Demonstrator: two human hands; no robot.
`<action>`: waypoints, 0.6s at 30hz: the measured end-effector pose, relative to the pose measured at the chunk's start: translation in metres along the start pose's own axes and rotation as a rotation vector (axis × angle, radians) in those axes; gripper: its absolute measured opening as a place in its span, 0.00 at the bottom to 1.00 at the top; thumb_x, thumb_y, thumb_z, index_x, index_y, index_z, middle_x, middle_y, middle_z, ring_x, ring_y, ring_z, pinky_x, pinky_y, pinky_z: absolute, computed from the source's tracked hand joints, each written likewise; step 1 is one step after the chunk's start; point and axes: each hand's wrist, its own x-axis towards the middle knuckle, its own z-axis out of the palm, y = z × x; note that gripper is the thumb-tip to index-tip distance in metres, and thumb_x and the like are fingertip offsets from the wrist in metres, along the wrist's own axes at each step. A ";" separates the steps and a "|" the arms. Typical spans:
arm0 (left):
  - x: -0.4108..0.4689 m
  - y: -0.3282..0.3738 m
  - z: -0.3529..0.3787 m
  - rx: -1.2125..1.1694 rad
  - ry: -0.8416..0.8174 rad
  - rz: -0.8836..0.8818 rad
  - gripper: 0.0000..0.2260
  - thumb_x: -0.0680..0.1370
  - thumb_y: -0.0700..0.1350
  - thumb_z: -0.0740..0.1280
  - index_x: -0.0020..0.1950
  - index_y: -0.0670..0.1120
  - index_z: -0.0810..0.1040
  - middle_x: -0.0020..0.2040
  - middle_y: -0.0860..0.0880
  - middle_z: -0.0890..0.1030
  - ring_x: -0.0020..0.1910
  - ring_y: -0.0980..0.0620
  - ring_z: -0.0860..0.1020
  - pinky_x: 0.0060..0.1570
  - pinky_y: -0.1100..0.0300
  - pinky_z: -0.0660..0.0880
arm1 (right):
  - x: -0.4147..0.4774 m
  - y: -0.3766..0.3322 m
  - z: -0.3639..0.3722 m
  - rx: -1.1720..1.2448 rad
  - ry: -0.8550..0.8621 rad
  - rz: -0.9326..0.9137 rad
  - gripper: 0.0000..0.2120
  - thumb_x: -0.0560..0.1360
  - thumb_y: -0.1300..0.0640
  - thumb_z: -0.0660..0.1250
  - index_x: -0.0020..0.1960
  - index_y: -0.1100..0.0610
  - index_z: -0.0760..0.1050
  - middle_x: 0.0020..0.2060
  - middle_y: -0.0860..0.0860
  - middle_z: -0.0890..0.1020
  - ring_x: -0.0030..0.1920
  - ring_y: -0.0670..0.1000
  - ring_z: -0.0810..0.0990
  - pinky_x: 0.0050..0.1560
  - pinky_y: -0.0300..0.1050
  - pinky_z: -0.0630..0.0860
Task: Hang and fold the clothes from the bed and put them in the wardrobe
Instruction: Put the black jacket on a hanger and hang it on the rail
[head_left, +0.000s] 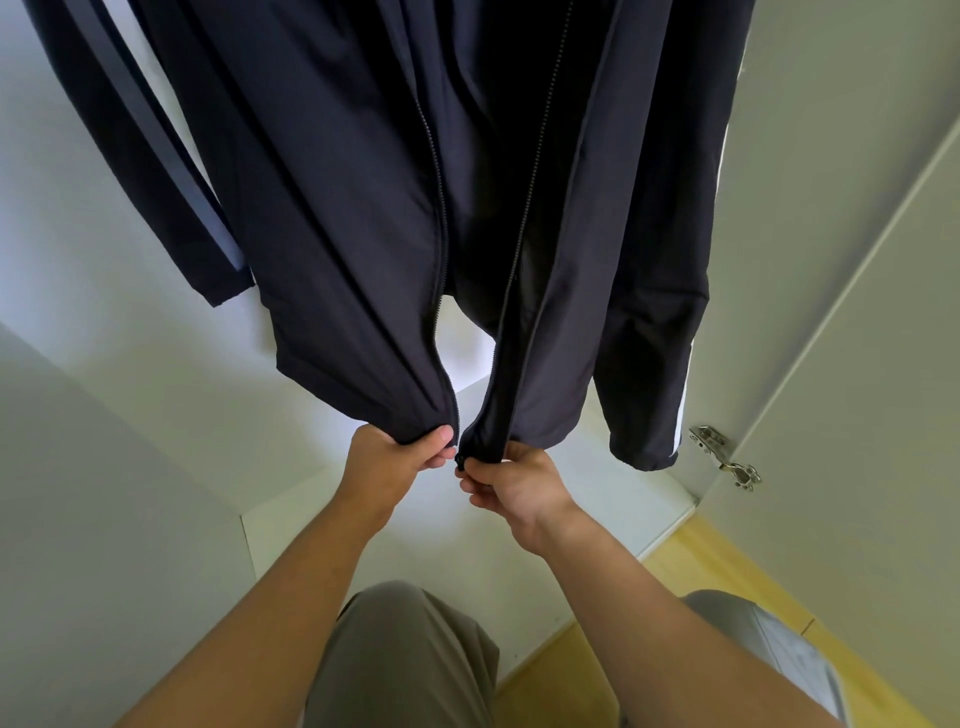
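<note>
Clutches the bottom corner of one front panel of the dark navy jacket (337, 208) in the left grip (395, 457), thumb over the cloth and fingers curled beneath. Pinches the foot of the other panel in the right grip (514, 483), fingertips closed at the bottom end of the zipper (524, 234), just beside the left grip at its 3 o'clock. Places both grips a little toward 6 o'clock from the middle of the view, bare forearms running down to 6 and 5 o'clock. Shows the jacket hanging down from 12 o'clock inside the white wardrobe (156, 389), front unzipped, the two rows of teeth parted above and close together at the grips. Shows a sleeve (130, 156) with pale stripes dangling at 10 o'clock and a second sleeve (660, 405) with white stripes at 4 o'clock. Finds a metal hinge (724, 457) farther out at 4 o'clock on the open wardrobe door (857, 234), yellow wooden floor (701, 571) at 5 o'clock, and grey-brown trousers (405, 665) at 6 o'clock.
</note>
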 end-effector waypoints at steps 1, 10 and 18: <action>0.000 0.000 0.000 -0.002 0.007 -0.007 0.05 0.76 0.44 0.75 0.45 0.43 0.86 0.39 0.46 0.87 0.40 0.47 0.86 0.53 0.47 0.83 | 0.000 0.000 0.001 -0.010 0.009 -0.005 0.10 0.76 0.65 0.71 0.57 0.64 0.80 0.44 0.56 0.87 0.38 0.50 0.83 0.42 0.42 0.81; -0.002 -0.001 0.005 0.040 0.044 -0.028 0.06 0.76 0.49 0.75 0.45 0.47 0.85 0.38 0.50 0.87 0.39 0.49 0.86 0.53 0.45 0.82 | -0.001 -0.003 0.010 0.240 0.115 0.017 0.08 0.76 0.67 0.71 0.55 0.66 0.80 0.40 0.57 0.84 0.37 0.51 0.81 0.42 0.43 0.80; 0.000 -0.003 0.012 0.003 0.128 -0.060 0.08 0.76 0.49 0.74 0.46 0.45 0.84 0.37 0.50 0.87 0.38 0.50 0.86 0.52 0.46 0.82 | -0.004 -0.002 0.020 0.305 0.134 0.035 0.09 0.77 0.67 0.71 0.56 0.66 0.79 0.40 0.57 0.85 0.37 0.51 0.82 0.41 0.42 0.81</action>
